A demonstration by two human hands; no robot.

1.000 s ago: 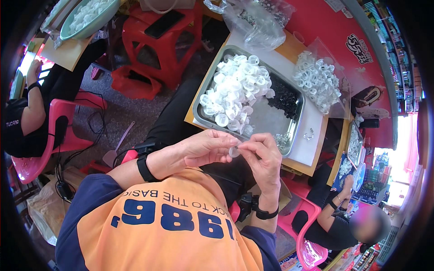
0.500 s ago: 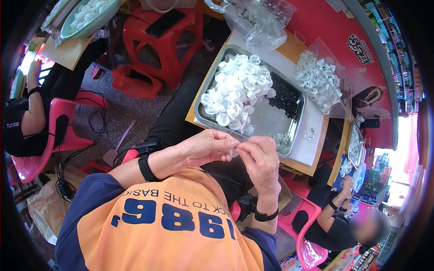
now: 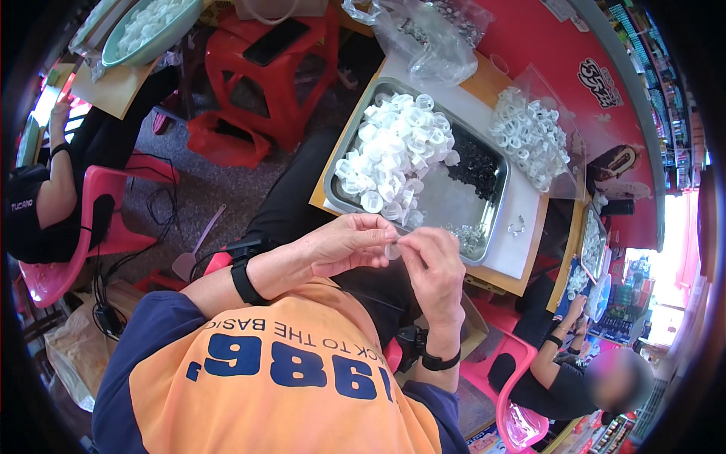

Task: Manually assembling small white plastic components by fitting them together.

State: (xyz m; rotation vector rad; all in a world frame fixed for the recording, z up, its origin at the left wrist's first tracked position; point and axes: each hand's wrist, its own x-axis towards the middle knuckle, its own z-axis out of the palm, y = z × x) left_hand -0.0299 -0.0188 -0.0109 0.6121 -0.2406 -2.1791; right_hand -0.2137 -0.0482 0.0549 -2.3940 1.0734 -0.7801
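Observation:
Between my two hands, in front of the metal tray, is a small translucent white plastic cap. My left hand pinches it from the left with thumb and forefinger. Fingertips of my right hand press together at its right side; any smaller part between them is hidden. The tray holds a heap of similar white plastic caps, a pile of small black parts and a little pile of clear or metallic bits.
A plastic bag of white ring-like parts lies right of the tray, another clear bag behind it. Few tiny metal pieces rest on the white board. A red stool bears a phone. Co-workers sit left and right.
My right hand has shifted slightly down, and the white cap shows more between my fingertips. The hands remain together in front of the tray.

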